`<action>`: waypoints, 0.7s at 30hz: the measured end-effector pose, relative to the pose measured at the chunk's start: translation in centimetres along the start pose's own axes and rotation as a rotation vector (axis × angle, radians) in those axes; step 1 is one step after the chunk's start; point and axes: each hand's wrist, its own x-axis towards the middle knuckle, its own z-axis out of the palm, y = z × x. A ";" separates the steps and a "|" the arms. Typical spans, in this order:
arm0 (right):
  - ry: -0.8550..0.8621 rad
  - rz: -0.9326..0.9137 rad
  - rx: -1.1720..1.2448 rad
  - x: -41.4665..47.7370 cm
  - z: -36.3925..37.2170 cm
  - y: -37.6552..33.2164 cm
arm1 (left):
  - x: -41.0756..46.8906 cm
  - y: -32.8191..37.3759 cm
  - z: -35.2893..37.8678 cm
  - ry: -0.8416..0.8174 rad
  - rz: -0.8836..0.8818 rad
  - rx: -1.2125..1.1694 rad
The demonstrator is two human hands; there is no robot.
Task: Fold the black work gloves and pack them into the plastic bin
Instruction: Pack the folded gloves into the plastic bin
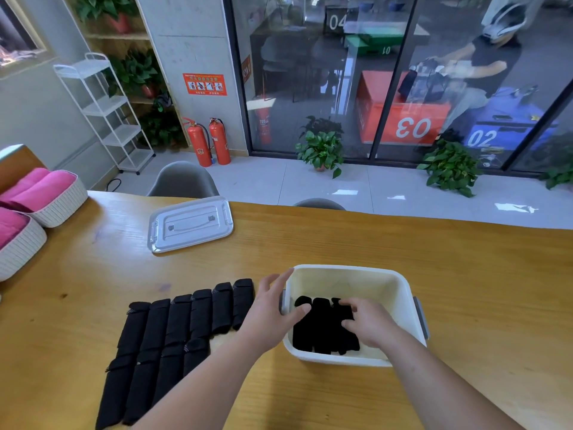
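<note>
Gloves [173, 330] lie on the table [341, 237] left of the bin [372, 283]; the lid [190, 225] lies behind them.

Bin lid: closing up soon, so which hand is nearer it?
Left. The left hand is at the left rim of the bin, the side toward the lid; the right hand is farther right, inside it, on the gloves.

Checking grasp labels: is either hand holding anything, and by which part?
The right hand curls its fingers on the far end of the folded black gloves inside the white plastic bin; the left hand straddles the bin's left wall, thumb inside.
</note>
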 end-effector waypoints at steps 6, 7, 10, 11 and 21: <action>0.099 -0.174 0.090 -2.1 -1.0 -6.2 | -2.3 -3.0 -2.8 0.118 -0.054 -0.009; 0.105 -0.206 0.102 -2.4 -0.9 -7.6 | -2.9 -3.7 -3.4 0.132 -0.076 -0.010; 0.098 -0.302 0.141 -3.2 0.2 -11.5 | -4.7 -6.2 -4.7 0.165 -0.150 0.026; 0.084 -0.324 0.136 -3.4 0.7 -12.6 | -5.3 -7.0 -5.1 0.172 -0.175 0.041; 0.154 -0.374 -0.095 -3.6 5.9 -20.2 | -9.2 -12.5 -8.5 0.157 -0.325 0.085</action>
